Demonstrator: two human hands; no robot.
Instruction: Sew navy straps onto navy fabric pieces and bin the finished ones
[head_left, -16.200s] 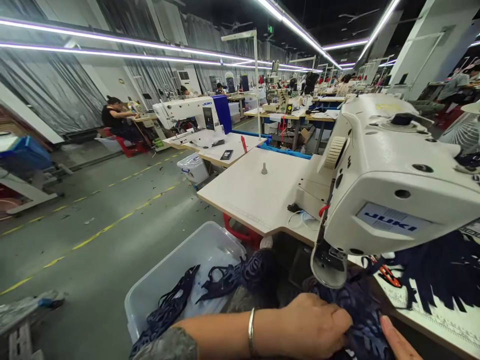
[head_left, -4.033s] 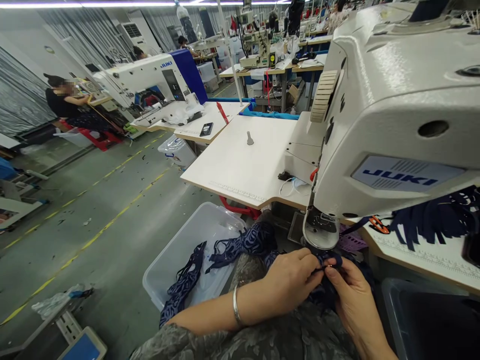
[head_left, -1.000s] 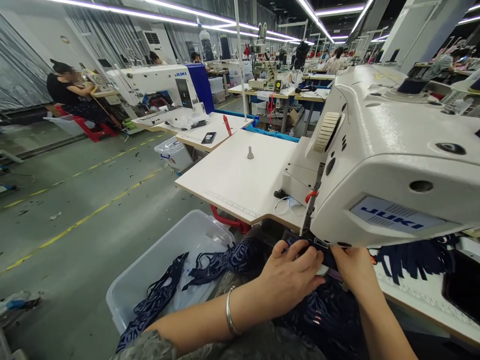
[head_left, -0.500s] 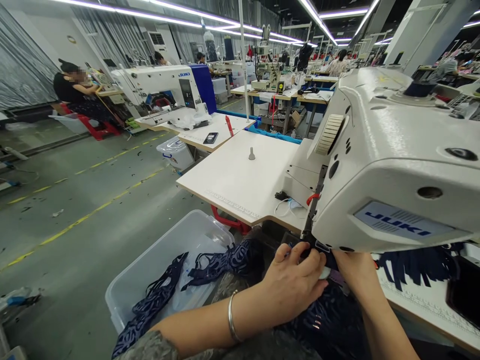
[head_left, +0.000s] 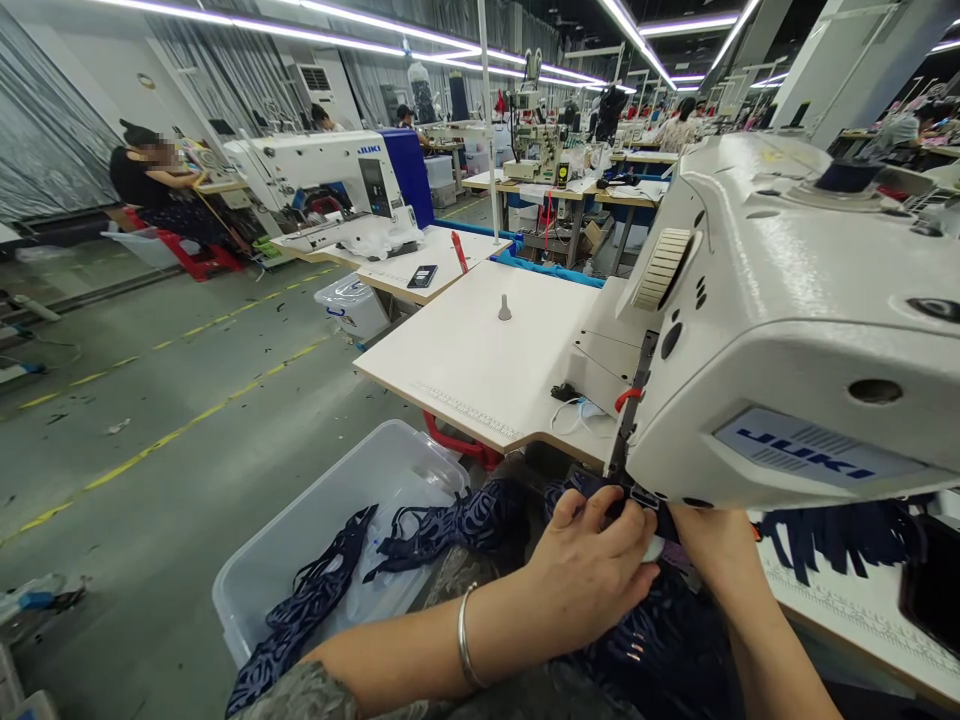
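Observation:
A white Juki sewing machine (head_left: 780,330) fills the right side. Under its head, my left hand (head_left: 589,570), with a silver bangle on the wrist, presses its closed fingers on dark navy patterned fabric (head_left: 652,640) at the needle area. My right hand (head_left: 709,545) meets it from the right, fingers tucked under the machine head and mostly hidden, touching the same fabric. More navy pieces (head_left: 840,530) lie on the table behind the machine.
A clear plastic bin (head_left: 337,530) with navy fabric strips stands on the floor at lower left. The white table extension (head_left: 480,360) carries a small grey post. Other sewing stations and seated people are behind, with yellow floor lines on the left.
Over the last second both hands stayed at the needle area; the left hand shifted slightly right and down over the fabric. Four seconds ago the hands held the fabric lower, in front of the machine.

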